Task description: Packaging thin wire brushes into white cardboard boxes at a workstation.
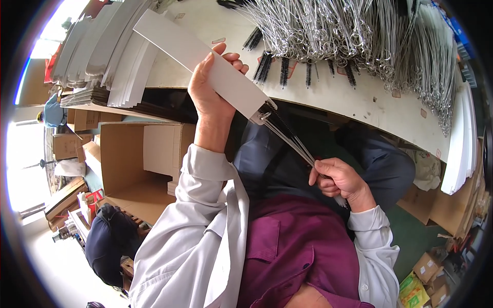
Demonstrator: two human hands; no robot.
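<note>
My left hand (210, 87) is closed around a long, narrow white cardboard box (205, 60), held slanting down to the right above my lap. My right hand (337, 179) grips a bundle of wire-handled brushes (294, 141) by their thin metal shafts. The black bristles and a wire loop of the bundle are at the lower end of the box, partly inside its opening. How far in they reach is hidden by the box wall. Both hands are off the table.
On the table (205, 25) lies a big pile of wire brushes (318, 31) with looped ends. Stacks of flat white boxes (97, 46) stand at the left; more white boxes (460, 143) are at the right edge. An open brown carton (128, 164) sits left of my arm.
</note>
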